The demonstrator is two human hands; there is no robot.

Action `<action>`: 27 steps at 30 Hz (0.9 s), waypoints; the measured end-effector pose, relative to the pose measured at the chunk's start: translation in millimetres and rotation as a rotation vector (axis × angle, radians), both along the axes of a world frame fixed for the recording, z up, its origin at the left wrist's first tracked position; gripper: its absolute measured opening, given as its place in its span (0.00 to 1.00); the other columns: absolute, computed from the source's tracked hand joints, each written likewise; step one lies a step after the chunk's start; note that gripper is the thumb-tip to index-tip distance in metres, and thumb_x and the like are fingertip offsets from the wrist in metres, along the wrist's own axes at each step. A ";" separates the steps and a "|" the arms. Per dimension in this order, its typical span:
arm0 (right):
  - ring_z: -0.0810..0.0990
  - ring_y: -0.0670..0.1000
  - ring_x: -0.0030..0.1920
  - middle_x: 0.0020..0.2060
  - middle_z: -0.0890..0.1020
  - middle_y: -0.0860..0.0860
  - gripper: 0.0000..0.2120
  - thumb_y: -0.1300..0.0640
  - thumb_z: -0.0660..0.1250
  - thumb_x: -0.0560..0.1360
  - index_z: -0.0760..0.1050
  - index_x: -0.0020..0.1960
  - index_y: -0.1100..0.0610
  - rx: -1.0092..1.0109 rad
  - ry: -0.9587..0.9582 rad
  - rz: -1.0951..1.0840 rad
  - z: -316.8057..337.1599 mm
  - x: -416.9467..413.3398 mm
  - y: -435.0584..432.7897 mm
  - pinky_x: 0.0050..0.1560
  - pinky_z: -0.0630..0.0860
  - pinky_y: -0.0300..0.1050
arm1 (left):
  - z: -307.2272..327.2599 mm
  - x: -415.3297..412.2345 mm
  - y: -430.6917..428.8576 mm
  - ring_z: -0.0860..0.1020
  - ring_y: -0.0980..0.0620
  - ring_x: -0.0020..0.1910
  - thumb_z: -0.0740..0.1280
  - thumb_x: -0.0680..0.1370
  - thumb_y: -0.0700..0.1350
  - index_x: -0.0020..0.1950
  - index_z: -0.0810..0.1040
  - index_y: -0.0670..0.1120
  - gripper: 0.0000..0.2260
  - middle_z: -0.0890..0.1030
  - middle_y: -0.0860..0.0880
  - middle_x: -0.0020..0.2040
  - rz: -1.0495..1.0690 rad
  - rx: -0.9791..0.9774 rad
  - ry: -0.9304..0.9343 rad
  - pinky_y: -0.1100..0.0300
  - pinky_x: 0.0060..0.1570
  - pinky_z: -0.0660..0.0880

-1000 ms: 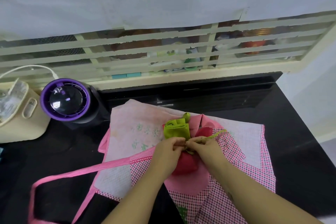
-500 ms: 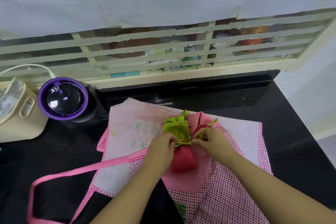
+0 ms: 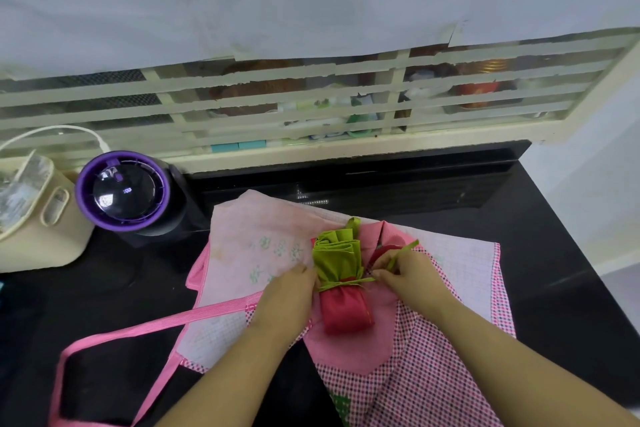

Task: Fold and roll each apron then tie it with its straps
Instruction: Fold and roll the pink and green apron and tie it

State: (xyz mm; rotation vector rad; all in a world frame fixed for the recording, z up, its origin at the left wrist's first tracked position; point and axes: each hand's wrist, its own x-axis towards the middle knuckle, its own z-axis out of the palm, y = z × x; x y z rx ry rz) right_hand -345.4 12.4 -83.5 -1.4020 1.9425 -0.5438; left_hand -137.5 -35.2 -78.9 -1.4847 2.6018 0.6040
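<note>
Thumb and forefinger of your right hand pinch the green strap, and its free end sticks up and away from you past your knuckles. From that pinch the strap runs left to a knot that cinches the middle of the rolled apron.

The roll lies between your two hands, just left of the right one. Its green end fans out on the far side of the knot and its red end points back toward you.

Your left hand is pressed against the roll's left side at the height of the knot. The other strap end reaches toward those fingers, but the back of the hand hides them, so whether they pinch it or only steady the roll cannot be told.

Under the roll and both wrists a pink apron is spread flat. It shows pale cloth to the left and right of your hands and pink check below your forearms. Its pink strap leaves from under your left wrist and loops off to the left across the black counter.

Well left of your left hand and further back stand a purple-rimmed device and, beside it, a cream box. Beyond your hands a cream window grille runs along the back of the counter.
</note>
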 end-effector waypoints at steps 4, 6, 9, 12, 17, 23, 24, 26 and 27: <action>0.81 0.45 0.44 0.40 0.83 0.48 0.04 0.61 0.70 0.74 0.81 0.48 0.55 0.112 -0.208 -0.058 3.2 -3.6 -1.0 0.48 0.77 0.36 | 1.7 0.6 -3.8 0.78 0.52 0.53 0.63 0.78 0.40 0.56 0.80 0.45 0.10 0.82 0.48 0.53 0.236 0.208 0.236 0.67 0.47 0.68; 0.83 0.50 0.46 0.44 0.84 0.54 0.08 0.63 0.68 0.75 0.78 0.54 0.58 0.201 -0.501 -0.157 7.6 -0.6 1.5 0.52 0.80 0.44 | 4.7 -3.5 -2.2 0.76 0.57 0.50 0.65 0.79 0.47 0.59 0.78 0.47 0.10 0.80 0.52 0.51 0.360 0.354 0.337 0.69 0.45 0.67; 0.82 0.51 0.47 0.47 0.82 0.57 0.07 0.64 0.64 0.78 0.74 0.56 0.59 0.293 -0.832 -0.287 13.2 14.3 2.7 0.49 0.81 0.45 | 4.0 -15.8 3.5 0.77 0.60 0.42 0.69 0.76 0.51 0.50 0.78 0.51 0.06 0.80 0.57 0.43 0.481 0.497 0.502 0.75 0.35 0.68; 0.82 0.51 0.47 0.49 0.82 0.57 0.09 0.65 0.64 0.77 0.74 0.58 0.61 0.276 -0.889 -0.339 18.1 24.3 2.9 0.46 0.80 0.42 | -2.7 -24.0 8.9 0.80 0.57 0.45 0.74 0.72 0.49 0.55 0.78 0.45 0.15 0.82 0.51 0.47 0.586 0.555 0.635 0.74 0.36 0.71; 0.84 0.54 0.45 0.48 0.84 0.57 0.17 0.52 0.66 0.75 0.77 0.58 0.62 0.292 -0.994 -0.271 57.1 -0.3 -3.5 0.47 0.80 0.47 | 32.4 -16.3 2.0 0.82 0.51 0.51 0.76 0.67 0.45 0.59 0.76 0.47 0.22 0.83 0.47 0.54 0.543 0.621 0.909 0.59 0.50 0.78; 0.79 0.58 0.56 0.53 0.82 0.58 0.25 0.40 0.63 0.71 0.77 0.57 0.59 0.121 -0.750 -0.203 134.6 -14.2 -40.8 0.63 0.73 0.56 | 103.6 -2.9 -14.6 0.77 0.68 0.45 0.73 0.72 0.35 0.51 0.72 0.61 0.22 0.78 0.62 0.45 0.149 0.042 0.784 0.73 0.42 0.73; 0.79 0.57 0.57 0.55 0.81 0.57 0.24 0.41 0.62 0.73 0.77 0.58 0.58 0.095 -0.723 -0.137 150.9 -9.6 -46.0 0.64 0.72 0.57 | 114.4 0.8 -16.3 0.77 0.66 0.47 0.73 0.71 0.34 0.50 0.72 0.61 0.23 0.77 0.63 0.46 0.074 -0.066 0.753 0.72 0.44 0.74; 0.79 0.54 0.57 0.55 0.82 0.56 0.30 0.38 0.59 0.72 0.76 0.62 0.58 0.062 -0.723 -0.017 178.9 -2.0 -53.1 0.61 0.73 0.53 | 131.8 8.6 -20.2 0.75 0.62 0.51 0.71 0.71 0.34 0.55 0.71 0.61 0.24 0.74 0.67 0.51 -0.038 -0.232 0.734 0.67 0.49 0.75; 0.81 0.53 0.56 0.54 0.83 0.55 0.34 0.35 0.56 0.70 0.77 0.61 0.59 0.056 -0.761 0.015 191.6 0.0 -55.3 0.58 0.75 0.50 | 140.3 13.6 -22.6 0.74 0.62 0.52 0.70 0.71 0.36 0.56 0.71 0.61 0.23 0.73 0.69 0.53 -0.078 -0.319 0.731 0.63 0.51 0.75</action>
